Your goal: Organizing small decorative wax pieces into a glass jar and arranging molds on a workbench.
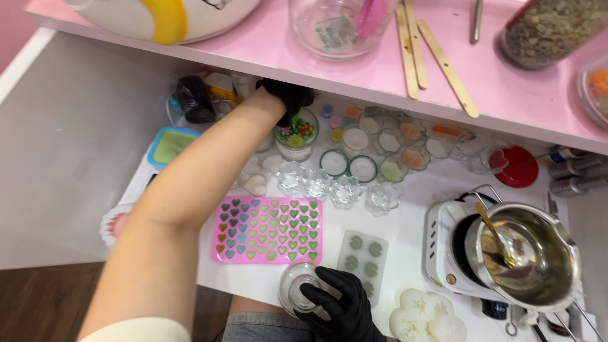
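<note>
Far left of the reaching arm, a blue-rimmed tray (170,144) of pale green wax lies on the white table (411,240). The left hand (288,96), in a black glove, stretches under the pink shelf (329,63) and is closed at the fingertips over a glass jar (296,134) filled with small coloured pieces; the fingers pinch at the jar's mouth, though the shelf edge hides whether they hold any piece. Just below that hand stands a row of small clear glass cups (335,189), and to its right a cluster of round candle holders (380,149) with white and peach wax.

Under the forearm lies a pink mould (269,230) of little hearts in green, blue and brown. Right of it is a grey mould (362,256) with round shapes.

The right hand (339,304), also gloved in black, rests near the table's front edge, its fingers wrapped around a small clear glass cup (299,288) and gripping it from the right side. Just right of this hand sits a white flower-shaped candle (425,315). Further right, a metal pot (529,253) with a spoon (497,237) in it stands on a white hot plate (446,253); beyond it, well apart, is a red heart-shaped dish (516,166).
</note>
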